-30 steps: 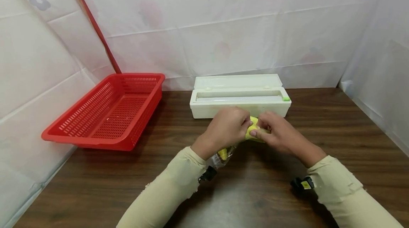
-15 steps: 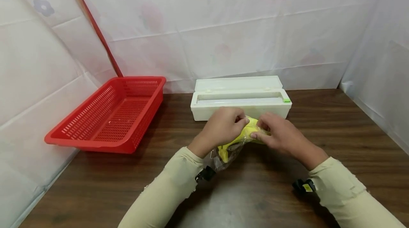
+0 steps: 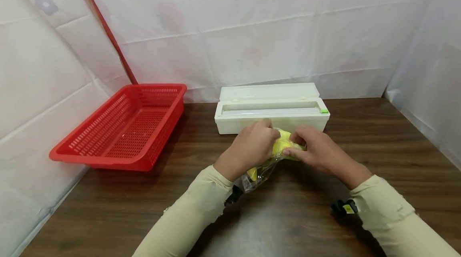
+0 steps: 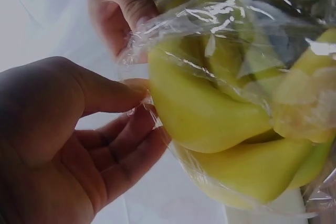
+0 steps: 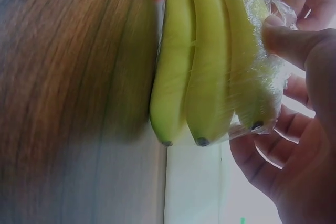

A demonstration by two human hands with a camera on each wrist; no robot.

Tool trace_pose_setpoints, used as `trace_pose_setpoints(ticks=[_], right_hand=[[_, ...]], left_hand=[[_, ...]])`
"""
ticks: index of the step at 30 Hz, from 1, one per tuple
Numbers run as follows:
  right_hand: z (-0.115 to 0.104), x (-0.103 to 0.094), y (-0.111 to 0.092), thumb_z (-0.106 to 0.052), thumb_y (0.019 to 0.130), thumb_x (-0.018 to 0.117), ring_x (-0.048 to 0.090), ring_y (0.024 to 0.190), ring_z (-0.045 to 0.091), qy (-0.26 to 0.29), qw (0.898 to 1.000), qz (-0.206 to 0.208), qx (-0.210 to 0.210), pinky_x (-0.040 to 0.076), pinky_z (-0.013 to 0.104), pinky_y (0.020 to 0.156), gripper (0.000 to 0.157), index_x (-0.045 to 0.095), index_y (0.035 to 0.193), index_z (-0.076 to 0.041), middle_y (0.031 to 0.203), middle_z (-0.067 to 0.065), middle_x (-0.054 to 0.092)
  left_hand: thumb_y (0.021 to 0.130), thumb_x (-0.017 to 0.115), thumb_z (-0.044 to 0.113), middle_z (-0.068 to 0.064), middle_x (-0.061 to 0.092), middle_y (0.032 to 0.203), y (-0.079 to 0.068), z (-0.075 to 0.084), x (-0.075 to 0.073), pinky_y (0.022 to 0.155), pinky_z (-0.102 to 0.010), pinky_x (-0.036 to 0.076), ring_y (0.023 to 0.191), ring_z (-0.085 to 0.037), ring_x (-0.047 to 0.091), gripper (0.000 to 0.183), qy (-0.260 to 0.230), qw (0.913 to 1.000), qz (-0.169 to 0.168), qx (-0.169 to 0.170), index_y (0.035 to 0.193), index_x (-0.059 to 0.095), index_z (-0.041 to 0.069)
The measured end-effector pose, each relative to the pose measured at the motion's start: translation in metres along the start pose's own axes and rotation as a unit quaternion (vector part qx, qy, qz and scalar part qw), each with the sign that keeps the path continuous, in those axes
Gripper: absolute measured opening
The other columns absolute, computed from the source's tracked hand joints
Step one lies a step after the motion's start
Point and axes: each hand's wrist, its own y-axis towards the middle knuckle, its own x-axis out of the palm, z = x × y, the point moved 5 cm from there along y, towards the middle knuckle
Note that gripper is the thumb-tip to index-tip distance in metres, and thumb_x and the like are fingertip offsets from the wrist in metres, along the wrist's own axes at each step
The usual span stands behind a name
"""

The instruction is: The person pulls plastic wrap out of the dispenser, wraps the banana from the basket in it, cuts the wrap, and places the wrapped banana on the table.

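A bunch of yellow bananas, wrapped in clear plastic film, is between the two hands over the table, in front of the white box. My left hand pinches the film at the bunch's edge between thumb and fingers, as the left wrist view shows. At the other end my right hand holds the wrapped bunch, thumb pressed on the film and fingers beneath. Loose film hangs around the stem end below the left hand. In the head view the hands hide much of the bunch.
A long white cling film box stands behind the hands with its lid raised and a roll inside. A red plastic basket sits at the left on the brown wooden table. Pale patterned sheeting encloses the back and sides.
The bananas' stem end dipped into fuller view half a second ago and is now mostly covered again. My left hand has shifted slightly at the film; the right keeps its hold.
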Motion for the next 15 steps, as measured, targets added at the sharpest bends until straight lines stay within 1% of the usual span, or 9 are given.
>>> trace_pose_setpoints(ticks=[1,3,5,7,8,10,12,13,15], right_hand=[[0.0004,0.0003,0.0001,-0.025,0.084,0.083,0.044,0.071,0.014,0.0,1.0,0.0,-0.001,0.039,0.032,0.065,0.029,0.056,0.086,-0.016,0.078,-0.003,0.048],[0.0007,0.0007,0.0001,-0.025,0.084,0.083,0.044,0.071,0.014,-0.002,1.0,0.002,-0.002,0.04,0.033,0.065,0.028,0.058,0.092,-0.014,0.078,-0.003,0.048],[0.0003,0.0007,0.0002,-0.026,0.085,0.082,0.044,0.069,0.013,-0.008,1.0,0.005,-0.008,0.04,0.033,0.065,0.032,0.061,0.103,-0.011,0.079,-0.002,0.048],[-0.0006,0.0003,0.0,-0.028,0.085,0.082,0.043,0.067,0.012,-0.02,1.0,0.015,-0.019,0.04,0.034,0.064,0.041,0.062,0.116,-0.01,0.08,-0.003,0.048],[-0.0015,-0.0001,-0.0002,-0.028,0.085,0.082,0.043,0.066,0.011,-0.026,0.999,0.02,-0.027,0.04,0.033,0.064,0.047,0.061,0.123,-0.011,0.08,-0.004,0.049],[-0.0033,-0.001,-0.001,-0.029,0.084,0.083,0.042,0.066,0.011,-0.038,0.998,0.032,-0.05,0.04,0.033,0.064,0.053,0.06,0.131,-0.016,0.08,-0.005,0.048],[-0.005,-0.0018,-0.0022,-0.027,0.083,0.083,0.043,0.066,0.01,-0.047,0.995,0.046,-0.075,0.039,0.032,0.062,0.054,0.061,0.133,-0.022,0.081,-0.006,0.048],[-0.0055,-0.002,-0.0029,-0.026,0.084,0.083,0.043,0.066,0.009,-0.052,0.994,0.05,-0.087,0.039,0.031,0.061,0.053,0.062,0.133,-0.024,0.081,-0.007,0.048],[-0.0062,-0.002,-0.004,-0.023,0.084,0.083,0.042,0.066,0.008,-0.062,0.99,0.059,-0.111,0.038,0.03,0.059,0.052,0.064,0.132,-0.025,0.081,-0.007,0.047]], left_hand=[[0.095,0.057,0.006,-0.001,0.056,0.082,0.0,0.0004,0.0002,0.057,-0.027,0.046,0.068,-0.014,0.054,0.021,0.005,1.0,-0.001,0.001,0.089,0.075,0.014],[0.096,0.058,0.007,0.0,0.06,0.082,-0.0006,0.001,-0.0002,0.059,-0.028,0.048,0.07,-0.015,0.058,0.018,0.006,1.0,0.002,0.004,0.093,0.074,0.013],[0.096,0.061,0.009,-0.001,0.062,0.081,-0.0011,0.0012,-0.0009,0.06,-0.029,0.049,0.071,-0.015,0.06,0.011,-0.001,0.9999,0.01,0.005,0.097,0.071,0.011],[0.095,0.064,0.01,-0.001,0.063,0.08,-0.0018,0.0008,-0.0017,0.061,-0.029,0.05,0.071,-0.015,0.061,0.008,-0.015,0.9997,0.021,0.004,0.103,0.067,0.009],[0.094,0.066,0.01,-0.001,0.064,0.081,-0.0023,0.0003,-0.0018,0.062,-0.029,0.05,0.072,-0.015,0.062,0.011,-0.026,0.9993,0.028,0.004,0.105,0.065,0.009],[0.093,0.069,0.009,0.0,0.063,0.079,-0.0024,-0.0007,-0.0014,0.061,-0.028,0.05,0.069,-0.013,0.06,0.014,-0.047,0.9979,0.043,0.01,0.104,0.061,0.008],[0.09,0.071,0.007,0.002,0.064,0.08,-0.0024,-0.0012,-0.0009,0.063,-0.027,0.049,0.07,-0.011,0.06,0.018,-0.069,0.9958,0.057,0.022,0.105,0.06,0.008],[0.089,0.072,0.008,0.003,0.064,0.082,-0.0023,-0.0012,-0.0004,0.064,-0.025,0.049,0.07,-0.009,0.06,0.02,-0.082,0.9946,0.059,0.026,0.105,0.059,0.008],[0.088,0.075,0.01,0.004,0.063,0.083,-0.0013,-0.0012,0.0001,0.064,-0.024,0.048,0.07,-0.008,0.059,0.024,-0.103,0.9929,0.052,0.031,0.105,0.058,0.008]])
